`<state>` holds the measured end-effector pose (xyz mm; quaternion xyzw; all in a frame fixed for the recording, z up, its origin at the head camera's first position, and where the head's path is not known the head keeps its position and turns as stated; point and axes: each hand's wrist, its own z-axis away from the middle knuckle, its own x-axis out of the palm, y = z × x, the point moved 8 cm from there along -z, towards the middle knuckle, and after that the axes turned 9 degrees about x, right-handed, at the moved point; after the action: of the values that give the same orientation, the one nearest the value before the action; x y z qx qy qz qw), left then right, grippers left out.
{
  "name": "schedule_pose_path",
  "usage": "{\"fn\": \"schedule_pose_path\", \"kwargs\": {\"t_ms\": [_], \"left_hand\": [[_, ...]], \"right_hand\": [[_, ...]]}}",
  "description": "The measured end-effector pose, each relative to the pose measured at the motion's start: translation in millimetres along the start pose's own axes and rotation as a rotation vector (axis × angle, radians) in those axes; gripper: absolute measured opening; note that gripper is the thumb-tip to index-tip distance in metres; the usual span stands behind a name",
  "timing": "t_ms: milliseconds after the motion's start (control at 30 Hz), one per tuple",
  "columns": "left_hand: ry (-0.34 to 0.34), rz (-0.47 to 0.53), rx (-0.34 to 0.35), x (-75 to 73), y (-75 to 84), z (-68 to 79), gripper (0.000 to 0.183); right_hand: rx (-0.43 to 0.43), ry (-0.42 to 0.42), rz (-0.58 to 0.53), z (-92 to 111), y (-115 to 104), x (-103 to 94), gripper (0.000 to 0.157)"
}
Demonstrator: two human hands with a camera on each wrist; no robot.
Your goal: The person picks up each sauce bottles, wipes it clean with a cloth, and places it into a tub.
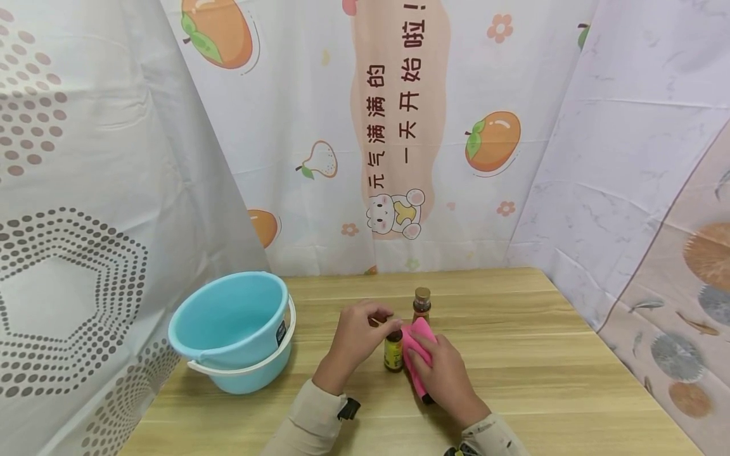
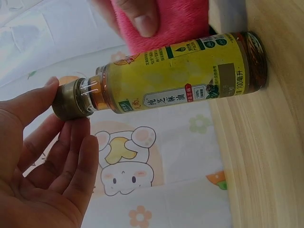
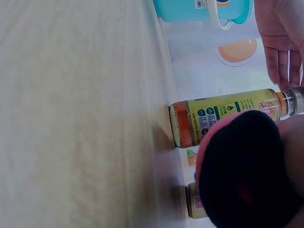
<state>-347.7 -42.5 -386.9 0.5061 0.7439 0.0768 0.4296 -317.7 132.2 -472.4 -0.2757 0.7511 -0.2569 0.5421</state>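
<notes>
A small glass sesame oil bottle (image 2: 175,78) with a yellow label stands upright on the wooden table. My left hand (image 1: 356,332) pinches its brownish screw cap (image 2: 71,99) between thumb and fingertips, the other fingers loosely bent below. In my right hand (image 1: 447,377) is a fluffy pink cloth (image 1: 412,366), bunched and held against the bottle's side. The cloth has a black part (image 3: 242,166), large in the right wrist view. Just behind, a second bottle (image 1: 422,305) with a brown cap stands partly hidden by the cloth.
A light blue bucket (image 1: 245,381) with a white handle stands at the table's left side. Patterned curtains (image 1: 319,76) hang behind the table (image 1: 513,342) and on both sides.
</notes>
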Motion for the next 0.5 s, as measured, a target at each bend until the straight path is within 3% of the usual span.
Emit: {"fn": "schedule_pose_path", "kwargs": {"t_ms": [500], "left_hand": [[-0.030,0.026,0.014,0.9,2.2,-0.7,0.018]], "right_hand": [[-0.120,0.152,-0.141,4,-15,-17.2,0.043]]}}
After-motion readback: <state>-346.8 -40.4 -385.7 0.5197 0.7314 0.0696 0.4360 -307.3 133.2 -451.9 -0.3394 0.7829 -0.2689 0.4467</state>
